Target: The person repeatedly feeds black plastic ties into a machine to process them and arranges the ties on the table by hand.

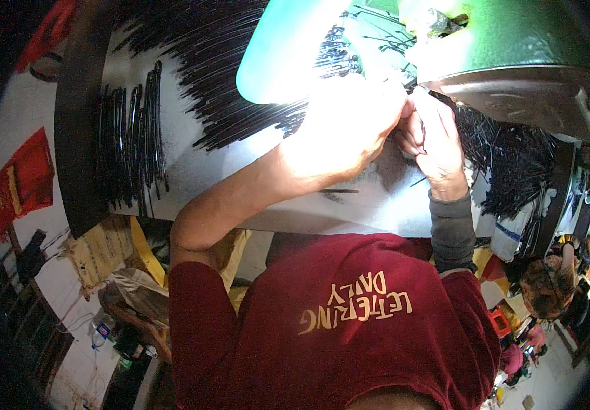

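My left hand [350, 126] reaches in under the bright lamp, its fingers closed, and glare washes out much of it. Close against it, my right hand [440, 140] has its fingers curled in a pinch. Fingertips of both hands meet in front of a green machine [514, 34]. A small dark piece shows at the fingertips, but what each hand grips is too hidden to name. Left of my hands, many thin black rods [220, 89] lie side by side on the pale worktable [267, 215]. To the right sits a tangled heap of thin black pieces [514, 160].
A teal lamp shade [267, 55] hangs low over the hands. Another bundle of black rods [127, 137] lies at the table's left end. The machine's brown metal edge [527, 96] juts out at right. Yellow sacks [103, 253] stand below left. Another person [548, 287] is farther right.
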`<action>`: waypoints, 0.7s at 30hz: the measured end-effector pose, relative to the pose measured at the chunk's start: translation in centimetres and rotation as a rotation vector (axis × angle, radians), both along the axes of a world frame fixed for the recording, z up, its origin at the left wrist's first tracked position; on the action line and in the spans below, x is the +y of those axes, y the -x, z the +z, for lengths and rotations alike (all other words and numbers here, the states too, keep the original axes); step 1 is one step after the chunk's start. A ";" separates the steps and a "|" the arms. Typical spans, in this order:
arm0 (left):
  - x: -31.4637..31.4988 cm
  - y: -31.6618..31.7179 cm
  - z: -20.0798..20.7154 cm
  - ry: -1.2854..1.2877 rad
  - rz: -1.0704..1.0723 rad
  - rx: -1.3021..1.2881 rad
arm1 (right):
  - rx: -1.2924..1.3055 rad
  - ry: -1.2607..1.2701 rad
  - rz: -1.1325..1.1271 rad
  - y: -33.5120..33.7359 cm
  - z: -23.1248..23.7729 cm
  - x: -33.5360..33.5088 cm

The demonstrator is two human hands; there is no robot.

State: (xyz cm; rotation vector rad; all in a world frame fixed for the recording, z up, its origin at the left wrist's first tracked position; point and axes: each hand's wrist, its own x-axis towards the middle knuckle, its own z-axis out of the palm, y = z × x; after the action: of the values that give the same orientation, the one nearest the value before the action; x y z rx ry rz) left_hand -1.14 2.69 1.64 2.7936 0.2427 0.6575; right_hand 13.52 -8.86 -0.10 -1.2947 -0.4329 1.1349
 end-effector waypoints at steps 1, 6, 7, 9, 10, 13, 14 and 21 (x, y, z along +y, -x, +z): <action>0.0 -0.3 -1.5 0.003 -0.023 -0.166 | 0.002 -0.004 0.000 0.2 0.1 0.0; -0.9 -0.5 -1.9 0.319 -0.087 -0.200 | -0.123 -0.008 -0.039 1.2 0.6 0.1; -1.5 -0.5 -1.3 0.500 -0.102 -0.181 | -0.168 -0.018 -0.090 1.4 0.9 0.1; -1.7 -0.2 -0.5 0.666 -0.118 -0.151 | -0.092 -0.030 -0.080 1.3 0.5 -0.7; -1.2 0.3 -0.3 0.674 -0.165 -0.087 | -0.039 -0.050 -0.075 1.7 0.7 -1.3; 0.9 1.2 0.9 0.527 -0.117 -0.128 | -0.069 -0.089 0.048 1.2 0.0 -4.6; 1.8 1.7 0.3 0.244 0.024 -0.242 | -0.164 -0.063 0.086 1.2 0.2 -5.4; 4.7 2.3 -1.8 0.002 0.273 -0.111 | -1.091 -0.134 0.184 1.0 0.0 -9.2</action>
State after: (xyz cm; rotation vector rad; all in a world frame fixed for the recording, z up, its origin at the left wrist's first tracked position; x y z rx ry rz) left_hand -3.39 7.36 -0.15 2.7354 0.6083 0.8691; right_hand 12.54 -18.04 -0.11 -1.6969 -1.4171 0.4270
